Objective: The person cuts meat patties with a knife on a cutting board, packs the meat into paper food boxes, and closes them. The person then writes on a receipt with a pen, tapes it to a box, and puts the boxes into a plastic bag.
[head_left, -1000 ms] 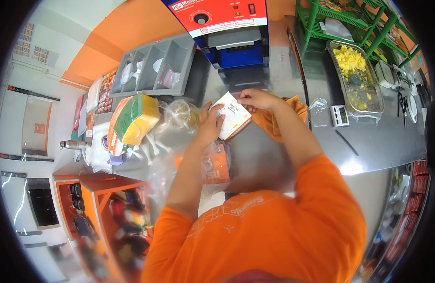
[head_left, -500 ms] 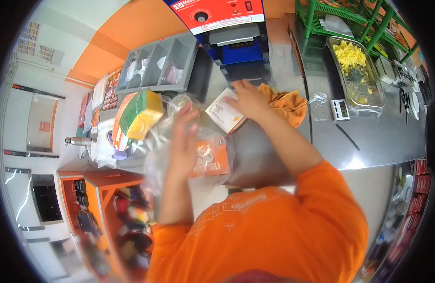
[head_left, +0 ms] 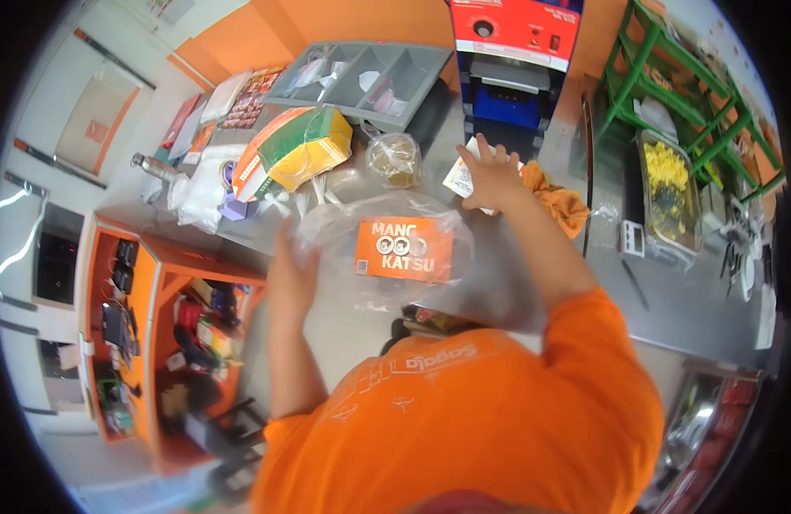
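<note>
My right hand (head_left: pixel 496 182), fingers spread, lies over a white printed card or small box (head_left: pixel 458 177) on the steel counter. Left of it, a clear plastic bag (head_left: pixel 327 224) surrounds an orange printed box (head_left: pixel 404 249) near the counter's front edge. My left hand (head_left: pixel 297 270) is at the bag's left side; its fingers are blurred, so I cannot tell whether they grip the film. Just behind the bag sits a knotted clear pouch (head_left: pixel 394 160) with yellowish-brown contents. An orange cloth (head_left: pixel 554 201) lies just right of my right hand.
A yellow and green plastic-wrapped pack (head_left: pixel 305 152) and a grey divided tray (head_left: pixel 361 81) stand at the back left. Behind my right hand is a red and blue machine (head_left: pixel 515 68). To the right are a timer (head_left: pixel 633 238), a tray of yellow pieces (head_left: pixel 670 206) and a green rack (head_left: pixel 670 103).
My left hand has come down from above the bag to its left side. The bagged orange box now shows fully. My right hand stays over the white card; the camera view has shifted.
</note>
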Demonstrator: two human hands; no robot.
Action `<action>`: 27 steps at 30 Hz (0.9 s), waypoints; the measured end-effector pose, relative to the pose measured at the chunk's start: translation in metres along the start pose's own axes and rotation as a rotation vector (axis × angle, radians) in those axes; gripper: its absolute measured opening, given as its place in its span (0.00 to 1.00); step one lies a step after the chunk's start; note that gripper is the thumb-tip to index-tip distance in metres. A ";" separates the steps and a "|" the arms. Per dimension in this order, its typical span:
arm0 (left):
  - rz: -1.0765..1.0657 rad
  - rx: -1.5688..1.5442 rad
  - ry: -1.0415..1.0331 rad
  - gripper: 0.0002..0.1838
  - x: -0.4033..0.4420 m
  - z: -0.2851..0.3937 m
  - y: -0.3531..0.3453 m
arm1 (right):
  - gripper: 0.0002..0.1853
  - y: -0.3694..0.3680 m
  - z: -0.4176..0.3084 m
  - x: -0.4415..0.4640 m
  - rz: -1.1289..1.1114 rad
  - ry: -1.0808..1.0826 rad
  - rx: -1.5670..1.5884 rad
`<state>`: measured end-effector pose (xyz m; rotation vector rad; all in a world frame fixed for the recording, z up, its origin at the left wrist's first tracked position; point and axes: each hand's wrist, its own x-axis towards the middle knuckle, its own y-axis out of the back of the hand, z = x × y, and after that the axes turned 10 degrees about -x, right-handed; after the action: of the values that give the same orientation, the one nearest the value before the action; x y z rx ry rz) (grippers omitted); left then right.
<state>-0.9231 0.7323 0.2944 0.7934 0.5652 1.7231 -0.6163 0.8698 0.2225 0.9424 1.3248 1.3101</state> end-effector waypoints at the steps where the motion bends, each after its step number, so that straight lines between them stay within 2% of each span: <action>1: -0.053 -0.119 0.080 0.32 -0.001 -0.007 0.004 | 0.56 0.017 0.000 -0.011 0.082 0.052 -0.067; 3: -0.057 -0.150 0.086 0.28 0.002 -0.036 0.005 | 0.54 0.064 -0.009 -0.038 0.234 0.170 -0.024; 5: -0.192 -0.679 0.196 0.25 0.008 -0.056 0.004 | 0.52 0.101 -0.030 -0.065 0.288 0.259 -0.012; 6: -0.153 -0.854 0.214 0.21 0.012 -0.051 0.000 | 0.50 0.117 -0.042 -0.077 0.323 0.387 0.073; 7: -0.145 -0.874 0.216 0.21 0.018 -0.051 -0.002 | 0.49 0.125 -0.056 -0.085 0.357 0.511 0.161; 8: -0.171 -1.002 0.235 0.20 0.026 -0.052 -0.003 | 0.49 0.122 -0.072 -0.088 0.351 0.512 0.143; 10: -0.208 -1.141 0.258 0.20 0.032 -0.049 0.002 | 0.51 0.098 -0.106 -0.086 0.170 0.806 0.486; 11: -0.254 -1.062 0.189 0.19 0.038 -0.043 0.007 | 0.51 0.084 -0.117 -0.078 0.171 0.797 0.468; 13: -0.377 -0.888 0.107 0.18 0.042 -0.034 0.021 | 0.48 0.052 -0.138 -0.057 -0.200 0.778 0.777; 14: -0.453 -0.790 0.096 0.18 0.036 -0.033 0.026 | 0.48 0.043 -0.141 -0.047 -0.193 0.771 0.764; 16: -0.441 -0.794 -0.245 0.19 0.019 -0.042 0.020 | 0.47 0.033 -0.134 -0.031 -0.130 0.487 0.377; 17: -0.490 -0.774 -0.280 0.19 0.015 -0.044 0.025 | 0.47 0.032 -0.134 -0.027 -0.124 0.481 0.371; 19: -0.547 -0.746 -0.324 0.20 0.024 -0.054 0.034 | 0.46 0.028 -0.140 -0.028 0.006 0.599 -0.017; 21: -0.459 -0.639 -0.547 0.22 0.044 -0.066 0.040 | 0.46 0.034 -0.145 -0.037 0.012 0.603 0.033; 22: -0.452 -0.638 -0.567 0.22 0.054 -0.069 0.047 | 0.46 0.036 -0.148 -0.041 0.042 0.570 0.103; 23: -0.539 -0.636 -0.539 0.23 0.059 -0.070 0.056 | 0.46 0.041 -0.151 -0.044 0.073 0.539 0.174; 24: -0.631 -0.632 -0.505 0.24 0.065 -0.071 0.065 | 0.42 0.059 -0.157 -0.054 0.079 0.504 0.195; 25: -0.634 -0.630 -0.513 0.24 0.072 -0.071 0.076 | 0.39 0.085 -0.162 -0.068 0.080 0.468 0.219; 27: -0.871 -0.684 -0.322 0.28 0.082 -0.074 0.090 | 0.28 0.129 -0.158 -0.088 0.022 0.448 0.328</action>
<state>-1.0502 0.7869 0.3287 0.2396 0.0399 0.8474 -0.7685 0.7657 0.3461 0.9123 1.9241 1.3971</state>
